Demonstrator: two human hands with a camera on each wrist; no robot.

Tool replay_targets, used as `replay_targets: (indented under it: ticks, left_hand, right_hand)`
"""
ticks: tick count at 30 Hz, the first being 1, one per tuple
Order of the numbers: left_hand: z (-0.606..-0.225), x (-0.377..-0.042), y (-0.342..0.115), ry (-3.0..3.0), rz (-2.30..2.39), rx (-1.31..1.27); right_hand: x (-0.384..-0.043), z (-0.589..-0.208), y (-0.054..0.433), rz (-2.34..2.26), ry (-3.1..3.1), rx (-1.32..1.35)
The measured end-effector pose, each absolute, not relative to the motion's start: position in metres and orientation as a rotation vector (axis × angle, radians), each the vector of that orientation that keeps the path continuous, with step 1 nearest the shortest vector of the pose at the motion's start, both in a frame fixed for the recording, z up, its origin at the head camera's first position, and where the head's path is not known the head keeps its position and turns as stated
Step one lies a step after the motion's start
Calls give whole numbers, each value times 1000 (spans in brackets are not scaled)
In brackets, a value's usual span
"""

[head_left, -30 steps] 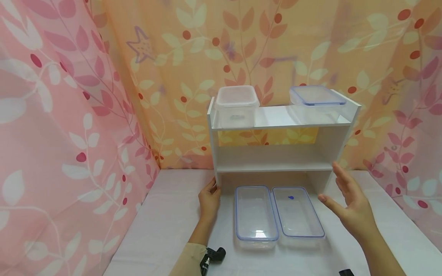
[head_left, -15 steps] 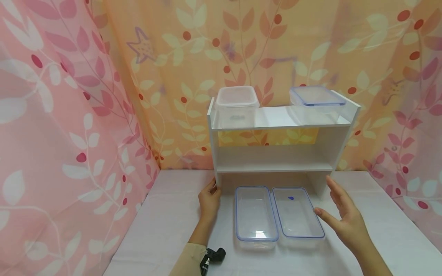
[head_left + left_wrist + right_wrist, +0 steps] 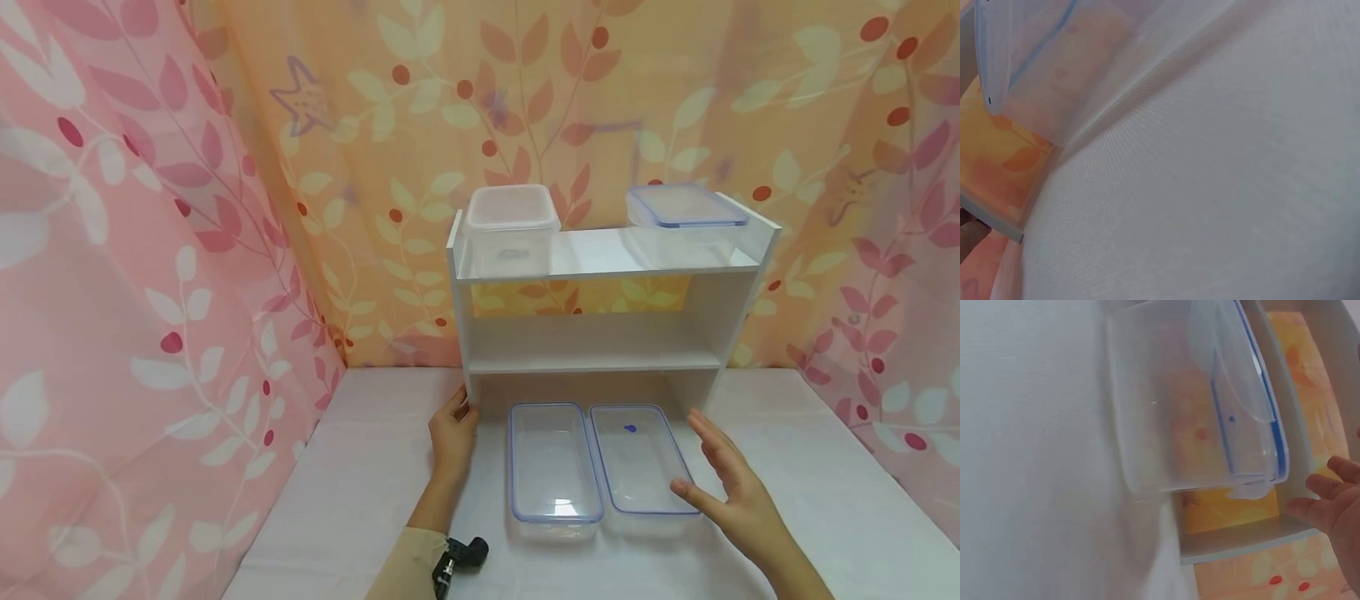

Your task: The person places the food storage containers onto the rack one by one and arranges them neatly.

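My left hand (image 3: 453,437) holds the lower left side panel of a white two-tier shelf rack (image 3: 596,365); in the left wrist view its fingers (image 3: 972,236) lie against that panel's edge. Two clear plastic food containers with blue-rimmed lids stand side by side on the table before the rack: the left container (image 3: 555,467) and the right container (image 3: 645,467), which has a small blue mark. Beside the right one is my right hand (image 3: 738,496), fingers spread and holding nothing, its thumb overlapping the lid's rim. The right wrist view shows that container (image 3: 1172,412) from its side.
On the rack's top board sit a clear box with a whitish lid (image 3: 512,229) at left and a blue-rimmed container (image 3: 686,212) at right. A white cloth covers the table (image 3: 360,500). Floral curtains (image 3: 360,208) hang behind and at both sides.
My right hand has moved down and to the left, toward the right container. The left hand stays at the rack's panel, and the containers stand where they were.
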State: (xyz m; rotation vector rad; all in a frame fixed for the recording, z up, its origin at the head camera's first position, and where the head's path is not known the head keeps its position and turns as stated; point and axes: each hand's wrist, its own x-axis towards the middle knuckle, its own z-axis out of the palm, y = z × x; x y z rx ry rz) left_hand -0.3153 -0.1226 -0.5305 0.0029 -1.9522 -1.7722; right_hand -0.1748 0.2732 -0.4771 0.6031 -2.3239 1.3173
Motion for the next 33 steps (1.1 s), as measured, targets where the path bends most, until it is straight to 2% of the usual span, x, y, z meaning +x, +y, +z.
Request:
replay_targets:
  ticks: [16,33]
  left_hand:
    - [-533,-317,-123,-1965,-1759,8]
    - [-533,-317,-125,-1974,-1751,17]
  right_hand:
    - [-177,-506,272,1247,-2409,595]
    - [-177,-526,272,1417,-2495,579]
